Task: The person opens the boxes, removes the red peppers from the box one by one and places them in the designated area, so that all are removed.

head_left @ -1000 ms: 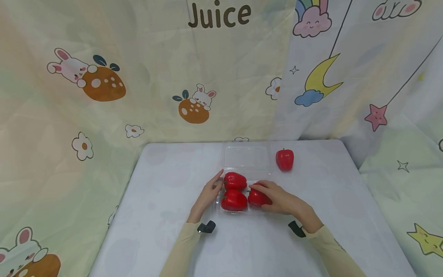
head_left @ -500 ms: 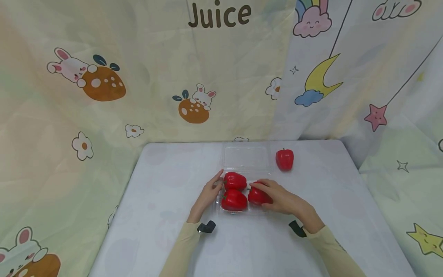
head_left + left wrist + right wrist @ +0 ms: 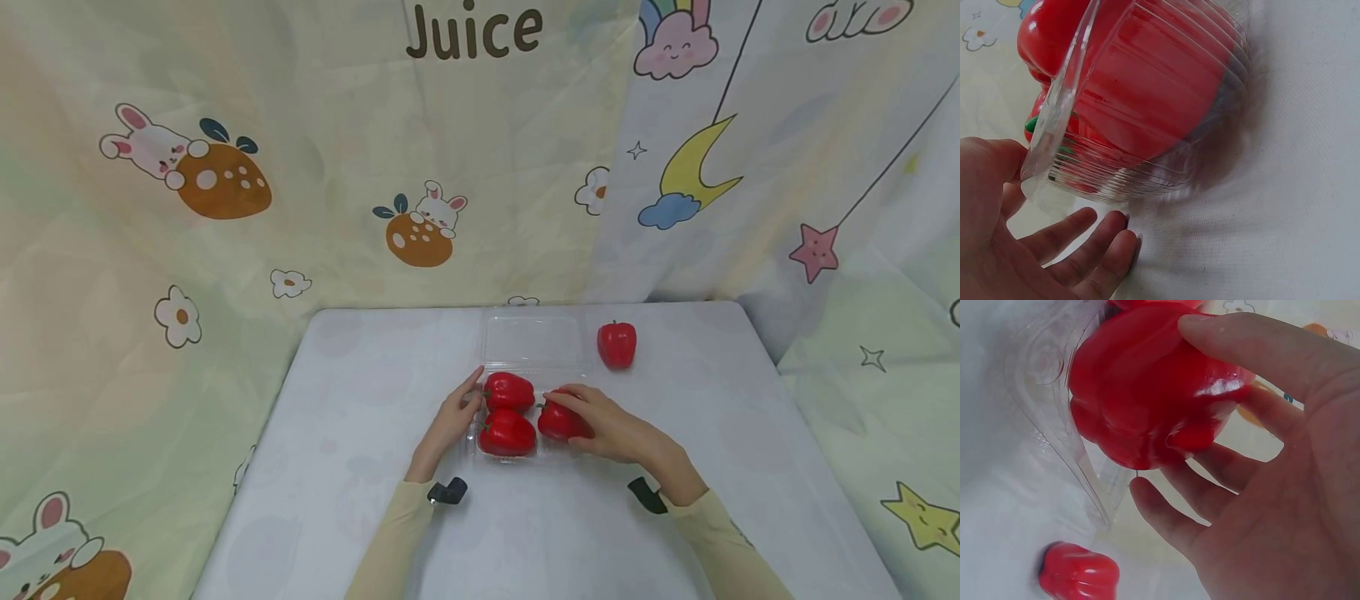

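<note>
A clear plastic clamshell box (image 3: 536, 342) lies with its lid folded back on the table. Two red bell peppers, a far one (image 3: 509, 392) and a near one (image 3: 507, 433), sit side by side in its left half. My right hand (image 3: 611, 425) grips a third red bell pepper (image 3: 1147, 387) at the right half, thumb on one side and fingers on the other. Whether that pepper touches the box floor I cannot tell. My left hand (image 3: 448, 425) rests against the box's left rim (image 3: 1054, 125), fingers fairly straight along its outside.
Another red bell pepper (image 3: 617, 346) stands on the table right of the lid. A pale cloth covers the table (image 3: 360, 467). Behind it hangs a printed curtain (image 3: 322, 167). Each wrist wears a black camera, such as the left one (image 3: 447, 492).
My right hand and the bell pepper it grips have shifted slightly away from me and to the right. My left hand and the other peppers stay put.
</note>
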### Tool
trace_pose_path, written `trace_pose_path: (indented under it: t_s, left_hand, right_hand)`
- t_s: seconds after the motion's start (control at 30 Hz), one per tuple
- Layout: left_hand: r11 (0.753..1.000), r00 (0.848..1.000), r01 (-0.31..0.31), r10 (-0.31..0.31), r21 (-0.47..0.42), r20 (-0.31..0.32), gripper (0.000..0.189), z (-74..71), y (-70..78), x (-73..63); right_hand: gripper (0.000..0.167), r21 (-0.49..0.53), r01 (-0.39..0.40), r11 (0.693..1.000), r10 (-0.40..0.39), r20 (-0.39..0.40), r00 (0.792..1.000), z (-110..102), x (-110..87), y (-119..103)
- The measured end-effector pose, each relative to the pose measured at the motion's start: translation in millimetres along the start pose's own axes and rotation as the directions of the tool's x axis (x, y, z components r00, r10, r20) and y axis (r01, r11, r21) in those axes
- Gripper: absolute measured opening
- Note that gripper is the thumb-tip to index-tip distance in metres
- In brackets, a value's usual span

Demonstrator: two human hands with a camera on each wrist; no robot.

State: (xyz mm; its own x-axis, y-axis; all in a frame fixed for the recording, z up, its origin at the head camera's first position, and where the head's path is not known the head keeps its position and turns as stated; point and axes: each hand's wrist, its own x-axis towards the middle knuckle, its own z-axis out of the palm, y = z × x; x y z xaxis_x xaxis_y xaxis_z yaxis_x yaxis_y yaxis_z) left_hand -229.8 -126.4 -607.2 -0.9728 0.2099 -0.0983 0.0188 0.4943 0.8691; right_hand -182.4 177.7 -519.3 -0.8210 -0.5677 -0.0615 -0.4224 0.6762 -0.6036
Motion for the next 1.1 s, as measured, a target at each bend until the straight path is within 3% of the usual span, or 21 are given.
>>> trace_pose_path:
  t_s: [0.73, 1.1]
  left_hand:
    - [1.000, 1.000, 0.004, -0.004, -0.001, 0.003, 0.054, 0.9, -2.7, 1.3]
    - [1.000, 1.000, 0.008, -0.008, -0.004, -0.008, 0.052, 0.3, -0.9, 1.0]
  right_hand:
    - [0.090, 0.011, 0.028, 1.000, -0.027, -0.104, 0.994, -3, -6.0, 5]
    - [0.082, 0.023, 0.048, 0.999, -0.043, -0.176, 0.984, -5, -9.4, 11]
